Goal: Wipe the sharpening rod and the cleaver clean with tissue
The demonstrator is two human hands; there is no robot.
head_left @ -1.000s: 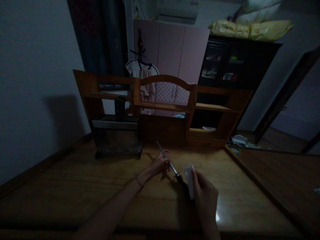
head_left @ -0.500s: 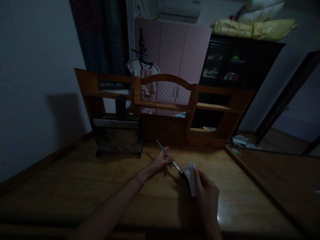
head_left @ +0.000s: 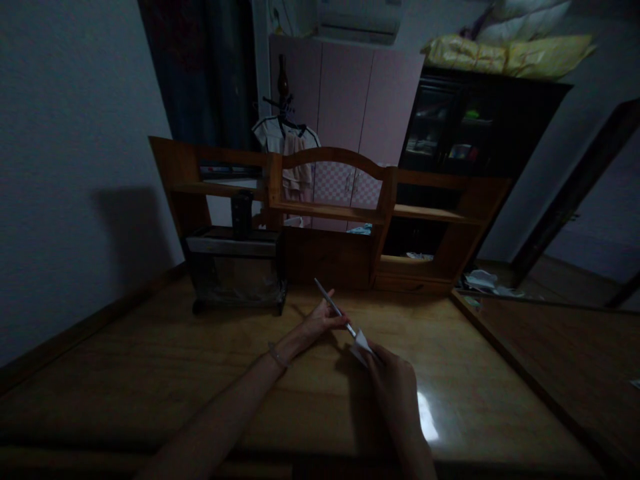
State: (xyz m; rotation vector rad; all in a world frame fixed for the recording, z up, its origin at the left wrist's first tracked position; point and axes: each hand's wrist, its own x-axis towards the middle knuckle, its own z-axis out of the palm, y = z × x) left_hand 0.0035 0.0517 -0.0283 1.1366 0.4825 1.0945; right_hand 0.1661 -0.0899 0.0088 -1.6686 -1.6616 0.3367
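Note:
My left hand (head_left: 324, 321) is closed around the middle of a slim silver rod (head_left: 324, 291), whose thin end points up and away to the left. A white tissue (head_left: 361, 341) is pinched in my right hand (head_left: 393, 375). The tissue is folded over the rod's near end, where its dark handle and small guard are now hidden. Both hands are held above the wooden desk (head_left: 225, 387).
A black device (head_left: 235, 267) with a silver strip stands on the desk at back left. A wooden shelf unit (head_left: 330, 212) runs along the desk's far edge. To the right lies a lower brown surface (head_left: 565, 360) beyond a raised edge.
My right hand has moved left and slightly forward, bringing the tissue from beside the rod's dark handle onto it. My left hand and the rod have hardly moved.

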